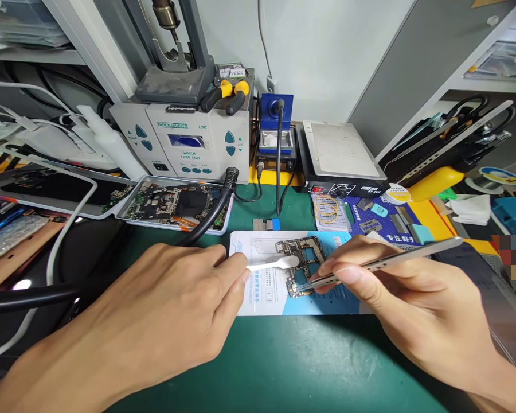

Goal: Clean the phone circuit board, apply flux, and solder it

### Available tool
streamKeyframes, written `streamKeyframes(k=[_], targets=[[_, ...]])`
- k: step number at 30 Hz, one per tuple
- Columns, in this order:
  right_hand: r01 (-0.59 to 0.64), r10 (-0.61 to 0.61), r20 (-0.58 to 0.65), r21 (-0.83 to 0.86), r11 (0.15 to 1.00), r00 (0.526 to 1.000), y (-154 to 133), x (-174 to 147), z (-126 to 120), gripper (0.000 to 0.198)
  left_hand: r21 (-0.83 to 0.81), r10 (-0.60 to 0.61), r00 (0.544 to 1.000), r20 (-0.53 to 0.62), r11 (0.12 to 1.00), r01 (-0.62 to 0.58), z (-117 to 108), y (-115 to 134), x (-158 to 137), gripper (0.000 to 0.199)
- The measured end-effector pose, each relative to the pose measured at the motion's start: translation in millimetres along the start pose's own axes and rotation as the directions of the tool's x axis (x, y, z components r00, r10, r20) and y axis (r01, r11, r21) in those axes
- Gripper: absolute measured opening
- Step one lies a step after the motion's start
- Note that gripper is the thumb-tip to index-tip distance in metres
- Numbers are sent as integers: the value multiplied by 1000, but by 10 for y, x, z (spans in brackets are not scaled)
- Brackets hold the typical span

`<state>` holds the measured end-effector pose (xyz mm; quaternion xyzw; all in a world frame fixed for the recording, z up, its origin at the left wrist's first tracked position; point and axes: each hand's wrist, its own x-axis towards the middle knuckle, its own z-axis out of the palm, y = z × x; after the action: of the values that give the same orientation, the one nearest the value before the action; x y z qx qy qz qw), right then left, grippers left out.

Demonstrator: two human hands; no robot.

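Observation:
A small phone circuit board lies on a white and blue printed card. My left hand is closed around the thin stem of a cotton swab, whose white tip is over the upper middle of the board. Pinched in my right hand is a pair of metal tweezers. Their points reach the lower part of the board; whether anything is between them is too small to tell. My right fingers cover the card's right side.
A hot air station stands at the back, its black hose running behind my left hand. Boards fill a white tray. Further right are a soldering iron stand, a heating plate and a purple mat with small parts.

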<state>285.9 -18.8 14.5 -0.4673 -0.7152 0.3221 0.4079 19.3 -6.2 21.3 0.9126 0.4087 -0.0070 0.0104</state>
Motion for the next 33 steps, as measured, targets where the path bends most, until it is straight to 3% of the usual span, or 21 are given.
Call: streamKeyframes(k=[5,9,13,15,18,22,28,33], targets=[[-119,111,-167,-38,992,980,84,-46,-110,20,28,22,1000,-20,999,-21,12,-6,-25,27],[-148,142,-167,-26,989,976,119,7,-193,22,11,23,999,-36,1000,-22,11,-8,-13,28],[-92,73,-80,-262,961,994,128,74,-261,19,-26,-6,998,-58,1000,4,-5,-1,-3,27],[-24,35,24,-357,934,999,137,80,-283,35,-46,-14,999,-51,999,11,-19,8,-5,28],[23,62,202,-393,919,977,158,69,-287,57,-66,-39,999,-31,997,37,-39,20,-9,30],[57,125,339,-480,875,932,177,81,-262,62,-48,-66,998,-6,997,66,-43,28,-10,29],[-49,209,356,-409,911,911,189,147,-280,50,-29,-59,998,0,998,59,-34,32,4,29],[-48,181,360,-350,936,915,196,187,-287,49,-43,-95,995,-34,995,93,-26,17,26,27]])
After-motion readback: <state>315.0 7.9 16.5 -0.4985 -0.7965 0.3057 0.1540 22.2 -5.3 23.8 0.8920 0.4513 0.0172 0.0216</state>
